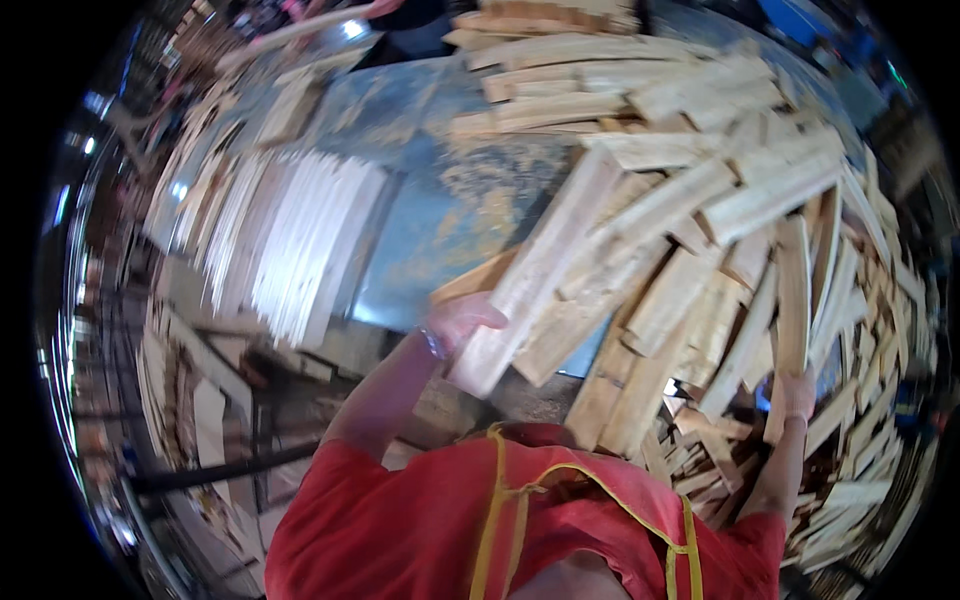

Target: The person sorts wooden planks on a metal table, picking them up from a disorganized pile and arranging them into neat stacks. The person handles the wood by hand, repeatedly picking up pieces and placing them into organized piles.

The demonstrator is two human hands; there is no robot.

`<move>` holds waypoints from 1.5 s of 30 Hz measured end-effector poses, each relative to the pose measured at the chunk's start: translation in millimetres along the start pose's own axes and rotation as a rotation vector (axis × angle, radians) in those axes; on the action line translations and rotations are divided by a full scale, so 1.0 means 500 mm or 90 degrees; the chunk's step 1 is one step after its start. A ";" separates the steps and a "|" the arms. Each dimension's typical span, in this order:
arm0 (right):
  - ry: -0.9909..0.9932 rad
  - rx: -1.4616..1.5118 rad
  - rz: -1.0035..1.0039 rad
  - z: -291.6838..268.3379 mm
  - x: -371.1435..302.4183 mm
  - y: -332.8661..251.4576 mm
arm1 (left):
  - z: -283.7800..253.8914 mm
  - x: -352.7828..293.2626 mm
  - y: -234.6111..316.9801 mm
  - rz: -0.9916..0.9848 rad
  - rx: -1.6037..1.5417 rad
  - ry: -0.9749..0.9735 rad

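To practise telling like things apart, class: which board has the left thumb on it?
The long pale board slanting up and rightward from the left hand: the thumb overlaps its edge near the lower end, unlike the others.

Bench (395,288) is moderately lit; white boards (315,235) on its left look washed out; around it, dimness, motion blur, curved edges.

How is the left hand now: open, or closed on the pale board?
Closed: the left hand grips the pale board, thumb lying over its edge; the other fingers are mostly hidden.
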State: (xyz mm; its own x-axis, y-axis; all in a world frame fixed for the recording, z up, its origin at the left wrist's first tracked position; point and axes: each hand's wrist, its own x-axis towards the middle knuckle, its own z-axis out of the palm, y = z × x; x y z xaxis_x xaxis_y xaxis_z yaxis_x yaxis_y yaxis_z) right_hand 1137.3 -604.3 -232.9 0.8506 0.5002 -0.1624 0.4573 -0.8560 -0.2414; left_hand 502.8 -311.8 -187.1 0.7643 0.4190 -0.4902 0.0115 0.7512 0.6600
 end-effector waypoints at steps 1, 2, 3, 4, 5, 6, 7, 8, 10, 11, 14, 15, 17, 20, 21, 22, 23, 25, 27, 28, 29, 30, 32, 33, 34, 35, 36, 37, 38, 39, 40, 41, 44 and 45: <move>0.011 0.009 -0.025 -0.005 -0.012 0.014 | -0.019 -0.026 -0.005 0.047 0.060 0.012; 0.017 0.016 -0.048 -0.006 -0.025 0.027 | -0.039 -0.064 0.000 0.058 0.057 0.029; -0.019 0.166 -0.008 0.002 -0.060 0.013 | -0.053 -0.100 0.004 0.063 0.049 0.042; -0.058 0.313 0.034 0.012 -0.099 -0.011 | -0.072 -0.141 0.000 0.069 0.038 0.054; -0.047 0.471 0.006 0.053 -0.147 -0.025 | -0.102 -0.169 -0.006 0.089 0.026 0.070; -0.045 0.629 -0.027 0.092 -0.184 -0.048 | -0.138 -0.204 -0.010 0.103 0.050 0.089; -0.079 0.704 -0.038 0.102 -0.246 -0.136 | -0.179 -0.246 -0.018 0.118 0.071 0.124; -0.110 0.784 -0.037 0.109 -0.344 -0.247 | -0.209 -0.279 -0.011 0.125 0.102 0.153; -0.190 0.837 0.002 0.146 -0.442 -0.387 | -0.260 -0.336 0.001 0.158 0.122 0.207; -0.191 0.766 -0.007 0.177 -0.472 -0.457 | -0.288 -0.366 0.007 0.182 0.184 0.252; -0.286 0.848 -0.033 0.298 -0.571 -0.699 | -0.363 -0.454 0.047 0.178 0.245 0.395; -0.374 0.826 -0.041 0.334 -0.600 -0.774 | -0.385 -0.482 0.054 0.198 0.236 0.442; -0.465 0.769 -0.056 0.397 -0.665 -0.911 | -0.427 -0.539 0.076 0.195 0.249 0.506; -0.497 0.684 -0.105 0.505 -0.767 -1.098 | -0.567 -0.612 0.083 0.256 0.250 0.582; -0.460 0.573 -0.204 0.513 -0.816 -1.152 | -0.583 -0.639 0.118 0.252 0.287 0.617; -0.422 0.465 -0.302 0.514 -0.850 -1.201 | -0.594 -0.671 0.165 0.247 0.327 0.653; -0.443 0.444 -0.345 0.601 -0.828 -1.228 | -0.622 -0.679 0.211 0.267 0.306 0.656; -0.482 0.359 -0.390 0.678 -0.893 -1.325 | -0.769 -0.746 0.257 0.236 0.423 0.870; -0.573 0.289 -0.454 0.601 -0.988 -1.418 | -0.825 -0.792 0.253 0.145 0.745 1.166; -0.647 0.298 -0.520 0.575 -0.976 -1.453 | -0.764 -0.788 0.304 0.145 0.946 1.259; -0.637 0.269 -0.539 0.607 -0.964 -1.475 | -0.799 -0.772 0.302 0.198 0.830 1.304; -0.718 0.293 -0.460 0.618 -0.971 -1.493 | -0.822 -0.787 0.264 0.162 0.727 1.348; -0.904 0.443 -0.347 0.545 -0.966 -1.494 | -0.856 -0.774 0.140 0.105 0.520 1.381; -0.919 0.466 -0.301 0.554 -0.942 -1.493 | -0.865 -0.750 0.100 0.107 0.436 1.376; -0.956 0.480 -0.263 0.569 -0.935 -1.486 | -0.909 -0.770 0.015 0.187 0.164 1.243; -0.995 0.493 -0.223 0.577 -0.933 -1.475 | -0.943 -0.800 -0.076 0.217 -0.113 1.142; -0.971 0.527 -0.207 0.568 -0.901 -1.483 | -0.936 -0.715 -0.035 0.319 -0.181 1.039; -0.941 0.509 -0.286 0.575 -0.873 -1.500 | -0.901 -0.650 0.020 0.407 -0.250 0.939; -0.952 0.597 -0.282 0.578 -0.877 -1.523 | -0.865 -0.618 0.094 0.357 -0.392 0.984; -1.043 0.577 -0.171 0.555 -0.920 -1.536 | -0.913 -0.670 -0.005 0.424 -0.461 0.968; -1.019 0.598 -0.133 0.559 -0.918 -1.543 | -0.907 -0.654 -0.025 0.501 -0.371 0.901; -1.018 0.628 -0.139 0.541 -0.907 -1.535 | -0.891 -0.642 -0.024 0.399 -0.421 0.966; -0.982 0.610 -0.085 0.501 -0.827 -1.527 | -0.725 -0.594 0.049 0.441 -0.255 0.781; -1.000 0.579 -0.128 0.488 -0.793 -1.512 | -0.667 -0.600 0.044 0.390 -0.235 0.782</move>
State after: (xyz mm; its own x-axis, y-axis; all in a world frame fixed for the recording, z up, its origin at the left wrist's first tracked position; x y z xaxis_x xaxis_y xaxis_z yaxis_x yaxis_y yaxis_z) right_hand 390.9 -123.8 -219.3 -0.4438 0.6794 -0.5844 -0.2134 -0.7135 -0.6674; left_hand 58.5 -250.7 -215.2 -0.4526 0.7471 -0.4869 -0.4242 0.2999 0.8545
